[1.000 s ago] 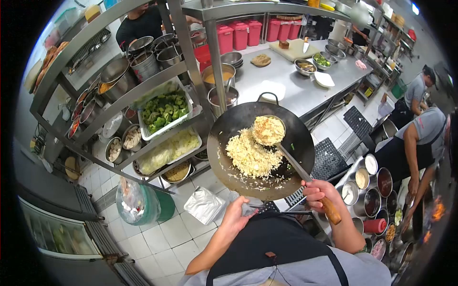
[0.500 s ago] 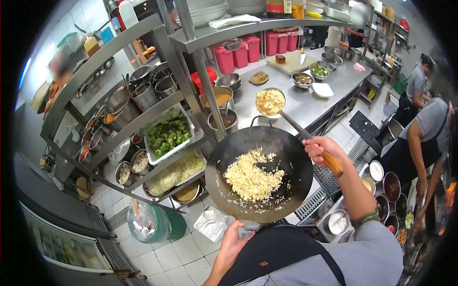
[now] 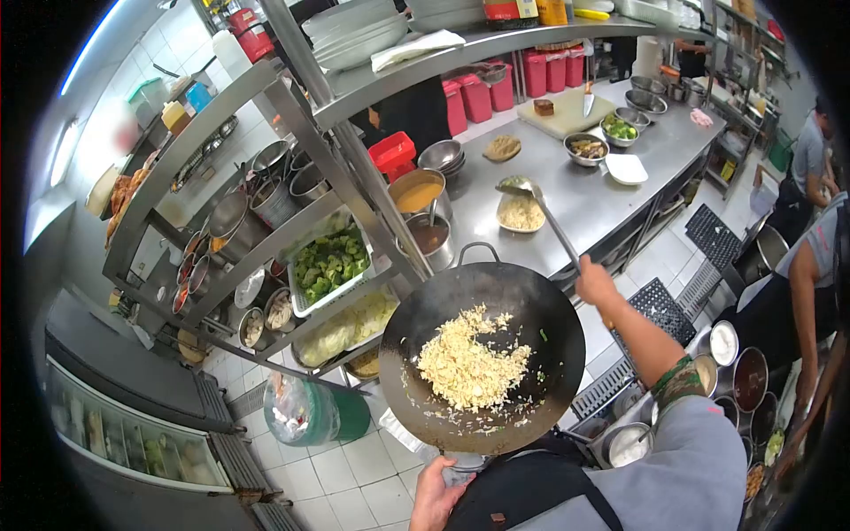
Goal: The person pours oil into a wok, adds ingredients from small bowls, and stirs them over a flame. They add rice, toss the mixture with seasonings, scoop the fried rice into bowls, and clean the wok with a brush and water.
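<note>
My right hand [image 3: 598, 285] is wrapped round the handle of a long ladle [image 3: 558, 226], reaching over the steel counter. The ladle's bowl is tipped above a small white dish [image 3: 521, 230] that holds fried rice [image 3: 521, 212]. Closer to me, a large dark wok [image 3: 558, 327] holds a heap of fried rice [image 3: 474, 358], with loose grains and green bits around it. At the wok's near edge, my left hand [image 3: 434, 494] is closed on its handle, with a greyish cloth there; the grip is partly hidden.
A steel counter [image 3: 567, 199] carries metal bowls, a white plate [image 3: 627, 169] and a cutting board [image 3: 567, 117] with a knife. Pots of sauce and a broccoli tray [image 3: 332, 265] stand left by the rack. A lined green bin [image 3: 341, 414] is below. Co-workers stand at right.
The ladle, full of rice before, has been turned over and moved slightly; rice now lies in the dish beneath. My left hand stays at the wok's handle. The view has shifted.
</note>
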A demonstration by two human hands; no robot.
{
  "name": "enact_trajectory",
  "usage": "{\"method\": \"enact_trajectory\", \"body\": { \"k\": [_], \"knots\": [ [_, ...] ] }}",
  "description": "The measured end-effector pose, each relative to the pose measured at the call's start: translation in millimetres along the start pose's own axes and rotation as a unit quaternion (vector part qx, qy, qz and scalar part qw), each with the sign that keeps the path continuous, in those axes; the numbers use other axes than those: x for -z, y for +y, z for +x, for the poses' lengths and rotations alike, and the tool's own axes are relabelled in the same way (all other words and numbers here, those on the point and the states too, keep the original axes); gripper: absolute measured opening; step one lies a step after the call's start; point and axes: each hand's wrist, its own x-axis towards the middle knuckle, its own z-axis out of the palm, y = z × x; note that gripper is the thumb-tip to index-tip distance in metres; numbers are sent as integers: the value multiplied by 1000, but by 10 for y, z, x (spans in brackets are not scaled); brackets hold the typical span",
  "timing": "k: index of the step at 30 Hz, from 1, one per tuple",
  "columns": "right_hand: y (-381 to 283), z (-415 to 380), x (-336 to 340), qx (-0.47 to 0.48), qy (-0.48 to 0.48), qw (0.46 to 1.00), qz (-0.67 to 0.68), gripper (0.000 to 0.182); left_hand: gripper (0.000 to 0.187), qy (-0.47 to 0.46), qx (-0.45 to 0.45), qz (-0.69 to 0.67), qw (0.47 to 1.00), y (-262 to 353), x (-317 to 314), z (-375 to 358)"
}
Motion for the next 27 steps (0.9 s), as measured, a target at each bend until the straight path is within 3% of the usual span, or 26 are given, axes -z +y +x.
{"method": "enact_trajectory", "body": {
  "k": [3,6,10,13,14,15,18,19,20,22,24,25,27],
  "knots": [
    [-84,-147,342,39,52,998,12,24,47,15,-14,-20,1000,-79,78,-184],
    [-303,-630,891,107,32,982,150,24,44,25,-19,-66,997,-160,235,-382],
    [-472,-1666,1324,155,-105,971,148,27,44,14,-24,-129,991,-242,654,-870],
    [-502,-2486,878,161,-253,953,44,30,47,57,-53,-186,980,-290,818,-1209],
    [-725,-2674,742,195,-283,938,40,31,45,65,-106,-183,975,-262,925,-1169],
    [-976,-2865,647,224,-314,922,31,32,38,-13,-198,-127,972,-233,1148,-797],
    [-1686,-2904,240,281,-312,902,106,26,28,17,-359,79,930,-31,1373,-345],
    [-1920,-2896,283,297,-279,906,111,26,28,-7,-312,-31,949,80,1291,-477],
    [-1947,-2950,520,295,-259,914,99,26,29,-44,-268,-138,952,245,1186,-620],
    [-1815,-3103,920,307,-234,918,88,28,31,-35,-283,-116,951,-176,1402,-1199],
    [-1727,-3155,883,274,-289,904,154,21,33,-30,-293,-152,944,-237,1615,-1217],
    [-1731,-3340,858,247,-307,898,194,18,34,-15,-276,-180,944,-467,1720,-1293],
    [-2200,-3515,831,104,-398,859,305,16,29,11,-272,-176,946,-256,1857,-1203]
  ]
}}
